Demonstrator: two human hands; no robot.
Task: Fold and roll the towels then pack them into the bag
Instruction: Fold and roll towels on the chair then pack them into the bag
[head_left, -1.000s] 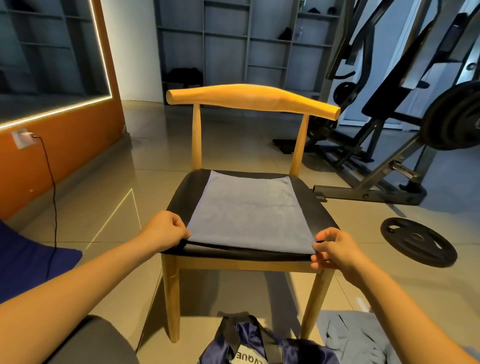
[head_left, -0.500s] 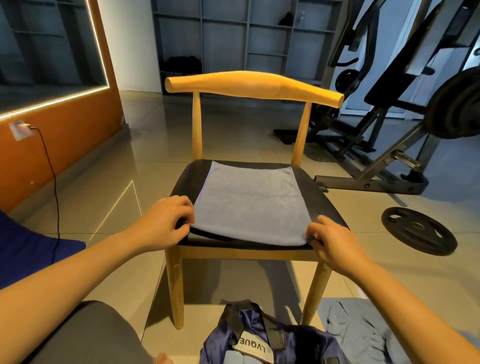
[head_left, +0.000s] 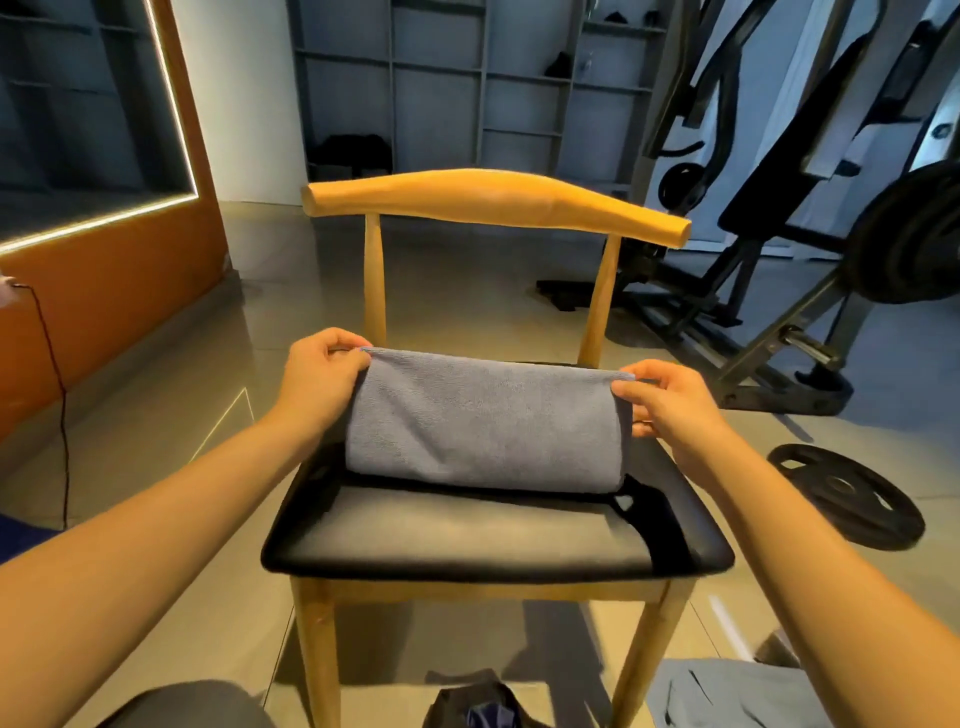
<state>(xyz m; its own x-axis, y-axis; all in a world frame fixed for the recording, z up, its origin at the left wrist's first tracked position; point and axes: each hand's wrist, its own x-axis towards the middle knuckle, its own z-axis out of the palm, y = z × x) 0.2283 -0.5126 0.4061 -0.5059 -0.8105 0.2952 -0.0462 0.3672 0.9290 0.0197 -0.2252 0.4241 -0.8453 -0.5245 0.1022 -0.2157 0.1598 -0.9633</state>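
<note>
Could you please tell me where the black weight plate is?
Head view, right side: the black round weight plate lies on the floor beside the wooden chair.

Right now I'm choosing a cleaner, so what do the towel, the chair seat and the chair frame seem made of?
Towel: grey-blue cloth, probably microfibre or terry; matte fuzzy nap, soft drape.
Chair seat: black padded cover, likely leather or imitation; smooth with a dull sheen.
Chair frame: light wood, seemingly lacquered; honey colour, smooth gloss, though grain is hard to see.
</note>
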